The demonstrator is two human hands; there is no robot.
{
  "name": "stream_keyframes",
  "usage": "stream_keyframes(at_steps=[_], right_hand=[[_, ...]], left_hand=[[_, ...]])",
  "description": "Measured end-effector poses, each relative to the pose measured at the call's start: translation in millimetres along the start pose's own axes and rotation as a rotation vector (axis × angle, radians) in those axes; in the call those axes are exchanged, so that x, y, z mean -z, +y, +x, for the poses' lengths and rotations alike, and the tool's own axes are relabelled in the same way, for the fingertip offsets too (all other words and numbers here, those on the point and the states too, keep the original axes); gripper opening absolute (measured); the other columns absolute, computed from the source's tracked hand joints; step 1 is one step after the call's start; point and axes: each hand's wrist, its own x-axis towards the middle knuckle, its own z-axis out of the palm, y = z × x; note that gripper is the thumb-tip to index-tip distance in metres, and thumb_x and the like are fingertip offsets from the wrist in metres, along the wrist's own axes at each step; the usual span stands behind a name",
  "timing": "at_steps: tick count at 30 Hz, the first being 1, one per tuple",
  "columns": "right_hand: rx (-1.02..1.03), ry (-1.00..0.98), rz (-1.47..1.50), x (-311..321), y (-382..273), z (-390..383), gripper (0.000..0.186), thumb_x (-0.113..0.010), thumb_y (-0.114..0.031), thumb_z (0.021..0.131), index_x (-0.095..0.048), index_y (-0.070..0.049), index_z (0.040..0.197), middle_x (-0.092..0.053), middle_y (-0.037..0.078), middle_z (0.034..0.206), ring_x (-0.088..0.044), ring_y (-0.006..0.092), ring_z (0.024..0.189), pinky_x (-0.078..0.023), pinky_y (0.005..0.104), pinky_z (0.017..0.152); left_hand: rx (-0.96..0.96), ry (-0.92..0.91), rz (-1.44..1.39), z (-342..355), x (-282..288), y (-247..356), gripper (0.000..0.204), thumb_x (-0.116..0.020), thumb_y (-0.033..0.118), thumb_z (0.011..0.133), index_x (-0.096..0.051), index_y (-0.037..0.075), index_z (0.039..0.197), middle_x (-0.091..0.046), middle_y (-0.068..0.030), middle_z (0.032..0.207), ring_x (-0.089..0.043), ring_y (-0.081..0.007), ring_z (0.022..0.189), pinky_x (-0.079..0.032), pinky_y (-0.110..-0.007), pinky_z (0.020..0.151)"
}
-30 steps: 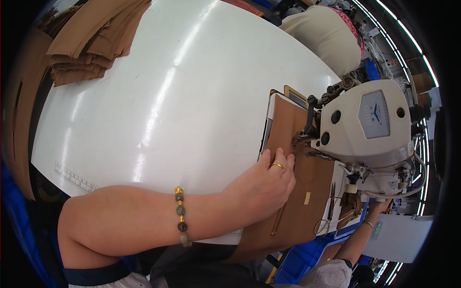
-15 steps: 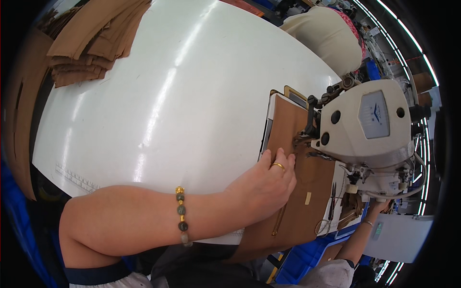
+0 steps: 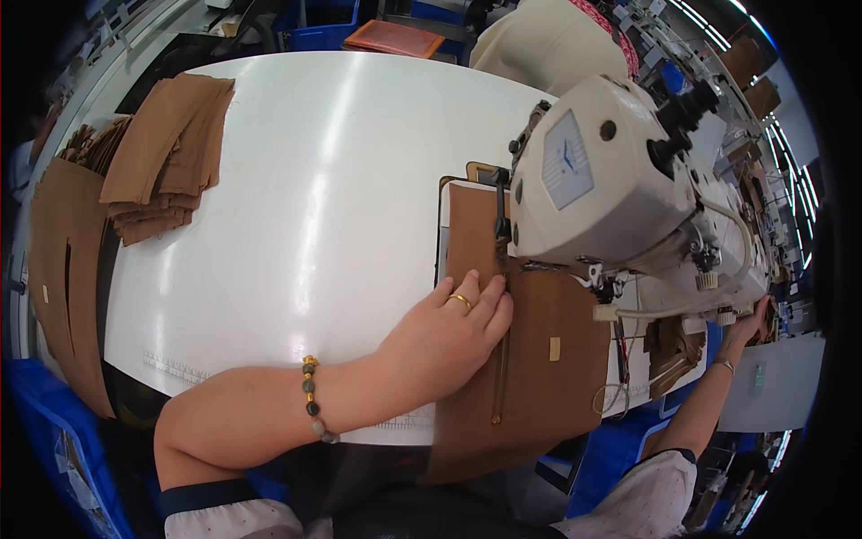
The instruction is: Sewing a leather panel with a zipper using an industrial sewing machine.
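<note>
My left hand (image 3: 449,334) lies flat, fingers together, on a brown fabric panel (image 3: 548,377). The fingertips rest beside a zipper (image 3: 499,382) that runs down the panel. A gold ring is on one finger and a bead bracelet on the wrist. The panel passes under the head of a cream sewing machine (image 3: 611,180), with the needle area just beyond my fingertips. My right hand (image 3: 752,316) reaches up to the machine's right end. Its fingers are hidden behind the machine body.
The white table (image 3: 296,225) carries a stack of brown cut pieces (image 3: 166,148) at its far left. Larger brown panels (image 3: 63,269) hang off the left edge. A blue bin (image 3: 54,449) sits at lower left. A cream padded shape (image 3: 548,40) stands behind the machine.
The view has shifted, so the machine looks larger and closer. My left hand stays flat on the brown panel by the zipper. My right hand remains at the machine's right end.
</note>
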Motion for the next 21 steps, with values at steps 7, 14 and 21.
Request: stream_keyframes(at_steps=[7,14,21], right_hand=[[0.187,0.032,-0.357,24.2,-38.3,-15.4,0.045,-0.058,-0.039,0.104,-0.063,-0.002,0.130,-0.068,0.008,0.123,-0.066,0.0193,0.108,-0.051,0.0356,0.097],[0.826,-0.615,-1.368,-92.6,-7.3,-291.9,0.017,-0.070,-0.015,0.093,-0.067,-0.001,0.100,-0.066,0.008,0.090,-0.063,0.0209,0.078,-0.049,0.0330,0.066],[0.836,-0.864,-1.352,-122.7,27.7,-341.2,0.017,-0.076,-0.016,0.080,-0.065,-0.004,0.085,-0.060,0.007,0.085,-0.062,0.0256,0.074,-0.050,0.0382,0.060]], left_hand=[[-0.075,0.044,-0.013,6.5,6.0,-6.5,0.049,-0.061,0.005,0.081,-0.058,0.000,0.130,-0.058,-0.0164,0.139,-0.060,-0.0317,0.124,-0.053,-0.038,0.100],[0.013,0.040,-0.051,15.4,12.2,0.3,0.045,-0.064,-0.001,0.078,-0.060,0.001,0.123,-0.062,-0.0138,0.130,-0.067,-0.0294,0.107,-0.057,-0.039,0.087],[0.243,0.159,-0.266,31.1,15.4,-13.6,0.036,-0.076,0.026,0.090,-0.065,-0.002,0.109,-0.066,-0.0161,0.104,-0.063,-0.0312,0.092,-0.051,-0.040,0.078]])
